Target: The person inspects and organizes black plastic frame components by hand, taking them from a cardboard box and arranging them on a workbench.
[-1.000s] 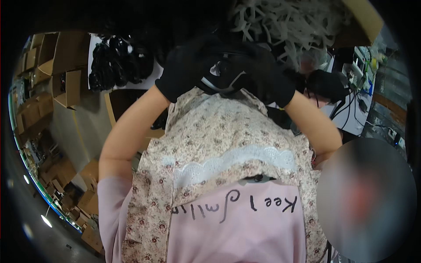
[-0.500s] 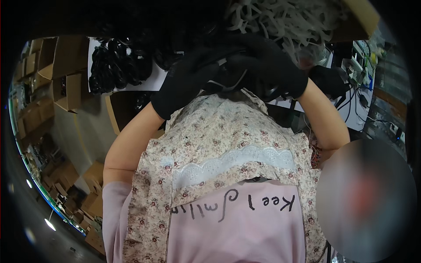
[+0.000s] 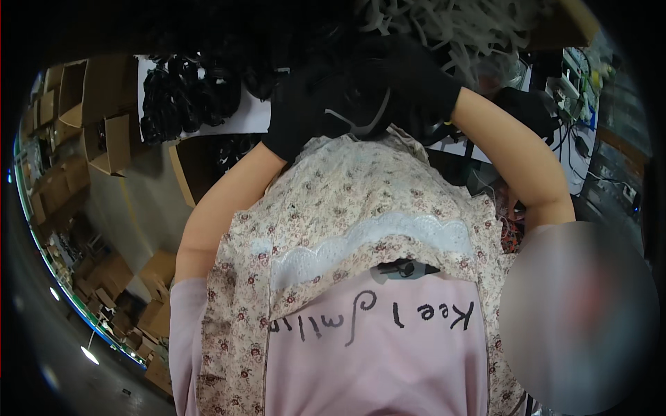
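Black cable bundle, gloved left hand, gloved right hand, both gripping it.

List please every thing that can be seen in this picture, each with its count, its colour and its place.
small black part with a pale curved line: one, black, between the two gloved hands, top centre
pile of black bundled items: one pile, black, upper left on a white sheet
white sheet: one, white, under the black pile
tangle of pale strips: one heap, whitish, top centre-right
cardboard boxes: many, brown, left side and lower left
cables and devices: several, dark and white, right edge
floral apron: one, beige with small flowers and white lace, centre
pink garment: one, pink, bottom centre
left hand: one, black glove, on the part
right hand: one, black glove, on the part
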Available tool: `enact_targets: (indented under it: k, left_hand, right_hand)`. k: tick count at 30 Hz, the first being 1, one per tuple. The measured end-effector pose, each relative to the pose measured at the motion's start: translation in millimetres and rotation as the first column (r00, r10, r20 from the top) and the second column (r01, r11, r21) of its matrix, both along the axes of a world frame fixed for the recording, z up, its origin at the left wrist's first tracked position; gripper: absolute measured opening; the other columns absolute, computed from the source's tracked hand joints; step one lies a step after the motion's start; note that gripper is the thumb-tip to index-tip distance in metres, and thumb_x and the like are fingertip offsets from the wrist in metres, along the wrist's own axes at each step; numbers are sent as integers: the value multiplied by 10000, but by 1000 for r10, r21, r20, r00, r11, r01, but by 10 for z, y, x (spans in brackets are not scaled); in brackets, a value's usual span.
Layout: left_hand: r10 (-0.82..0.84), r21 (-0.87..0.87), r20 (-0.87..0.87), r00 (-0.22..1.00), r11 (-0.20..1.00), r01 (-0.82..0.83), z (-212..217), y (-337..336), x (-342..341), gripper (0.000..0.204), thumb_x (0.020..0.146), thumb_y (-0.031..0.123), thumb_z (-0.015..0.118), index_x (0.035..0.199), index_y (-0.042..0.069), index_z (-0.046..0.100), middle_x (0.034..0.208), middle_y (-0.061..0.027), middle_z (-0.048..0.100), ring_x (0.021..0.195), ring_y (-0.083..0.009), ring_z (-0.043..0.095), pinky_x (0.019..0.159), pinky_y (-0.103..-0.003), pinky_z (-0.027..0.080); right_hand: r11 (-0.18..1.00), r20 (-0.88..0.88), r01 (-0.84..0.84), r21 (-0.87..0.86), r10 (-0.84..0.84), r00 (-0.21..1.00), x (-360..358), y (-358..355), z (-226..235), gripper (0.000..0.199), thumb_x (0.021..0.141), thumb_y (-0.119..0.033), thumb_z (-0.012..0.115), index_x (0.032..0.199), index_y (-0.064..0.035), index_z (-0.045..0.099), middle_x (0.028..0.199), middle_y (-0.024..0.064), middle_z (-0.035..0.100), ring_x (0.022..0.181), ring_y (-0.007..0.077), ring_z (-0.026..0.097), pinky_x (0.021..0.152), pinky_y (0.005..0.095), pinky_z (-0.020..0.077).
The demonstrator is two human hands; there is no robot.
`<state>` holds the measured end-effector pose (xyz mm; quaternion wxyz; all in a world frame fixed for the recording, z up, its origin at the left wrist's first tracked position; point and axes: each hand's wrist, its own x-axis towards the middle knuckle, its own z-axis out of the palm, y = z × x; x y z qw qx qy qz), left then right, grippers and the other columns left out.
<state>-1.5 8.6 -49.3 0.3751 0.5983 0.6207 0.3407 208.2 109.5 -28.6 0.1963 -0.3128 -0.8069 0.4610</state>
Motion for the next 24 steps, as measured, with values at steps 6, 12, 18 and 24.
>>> enact_targets:
  k: [6,12,18,24]
  left_hand:
    - [24,-91,217,976,996,-4,139,64,-141,323,946,201,609,1210,16,622,1180,-86,632,1034,-151,614,864,-289,506]
    - [171,-387,474,864,922,30,745,-222,-104,434,1013,237,474,1380,7,458,1304,-96,562,1176,-197,562,978,-333,482]
    - [36,-327,531,846,931,166,1058,-372,-253,566,946,198,574,1434,-15,384,1335,-105,536,1188,-190,543,1007,-323,450]
    - [186,-451,517,836,889,81,1138,-459,-304,606,910,227,641,1400,-45,412,1308,-110,554,1177,-161,525,1020,-324,422]
  right_hand:
    - [932,-259,185,-311,-271,927,-114,19,79,416,858,-149,686,1252,-48,598,1132,113,663,981,188,653,826,318,544]
    - [579,-204,105,-808,-442,874,162,-566,457,566,887,-135,673,1391,-12,446,1213,89,611,1069,166,589,915,314,499]
    - [463,-179,43,-885,-424,888,225,-621,710,559,930,-181,634,1414,-13,411,1273,77,569,1134,141,545,989,293,446]
    - [427,-138,59,-902,-416,899,209,-693,664,498,975,-223,553,1406,-11,420,1265,84,567,1129,135,538,967,308,452]
